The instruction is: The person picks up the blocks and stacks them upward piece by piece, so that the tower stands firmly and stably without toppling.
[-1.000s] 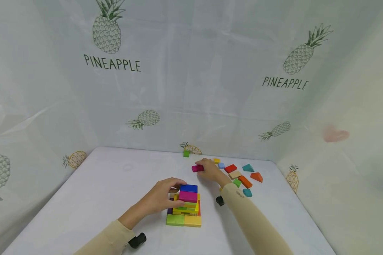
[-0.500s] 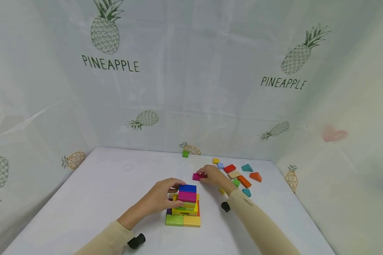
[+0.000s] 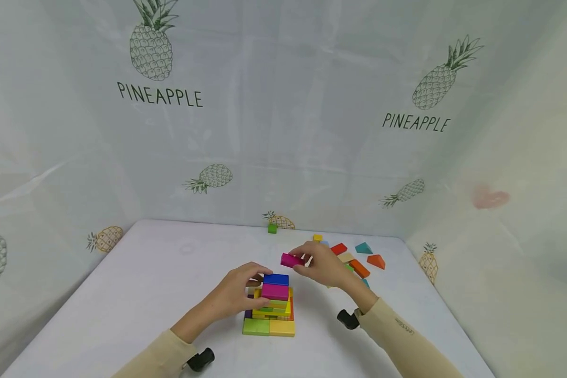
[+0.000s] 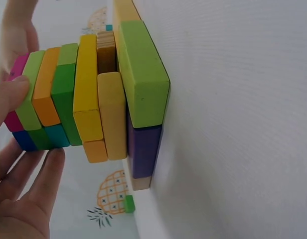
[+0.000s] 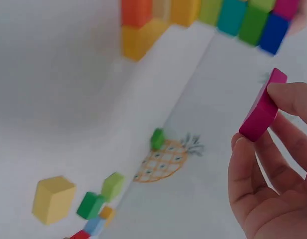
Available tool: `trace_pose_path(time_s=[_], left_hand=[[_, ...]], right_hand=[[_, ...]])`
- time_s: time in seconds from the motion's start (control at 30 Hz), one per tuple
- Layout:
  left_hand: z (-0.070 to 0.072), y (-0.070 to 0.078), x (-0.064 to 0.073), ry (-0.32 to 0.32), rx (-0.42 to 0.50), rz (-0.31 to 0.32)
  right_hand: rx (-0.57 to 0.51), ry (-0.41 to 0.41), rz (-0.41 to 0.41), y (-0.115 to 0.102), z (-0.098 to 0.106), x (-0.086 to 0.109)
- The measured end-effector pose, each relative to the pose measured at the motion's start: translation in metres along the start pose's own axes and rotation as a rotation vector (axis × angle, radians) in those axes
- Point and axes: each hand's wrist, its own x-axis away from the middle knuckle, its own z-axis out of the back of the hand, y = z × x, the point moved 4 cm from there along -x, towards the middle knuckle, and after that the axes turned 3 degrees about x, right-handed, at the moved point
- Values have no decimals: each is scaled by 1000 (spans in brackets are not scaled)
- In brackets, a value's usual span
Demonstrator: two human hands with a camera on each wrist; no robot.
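Observation:
A tower of colourful wooden blocks rises from a flat base of wider blocks on the table. Its upper layers include a magenta block at the front and a blue block behind it. My left hand steadies the upper tower, thumb on the near side and fingers round the far side. In the left wrist view, the thumb touches the light green block beside the magenta one. My right hand pinches a second magenta block between thumb and fingers. This block is in the air, behind and right of the tower, apart from it.
Loose blocks lie at the back right, among them a red one, an orange one, a teal one and an orange-red one. A small green block sits near the table's back edge, by the pineapple-print curtain.
My right hand has brought the magenta block back from the far area towards the tower, then lifted and tilted it. The left hand keeps its place on the tower.

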Motion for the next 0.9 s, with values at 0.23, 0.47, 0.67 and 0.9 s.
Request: trace_pose_path(time_s=[0.23,0.47,0.67,0.9], left_hand=[[0,-2,2,3,20,-15],[0,-5,4,11,49,-27],[0,-2,3,16,29,-35],[0,-1,5,21,-6,-56]], right_hand=[[-34,-15,91,-40,8,15],[-75,-34,99,-47,-3,17],[-84,-26,92,-45,-7,18],[-146,-39,58,-42,-11,22]])
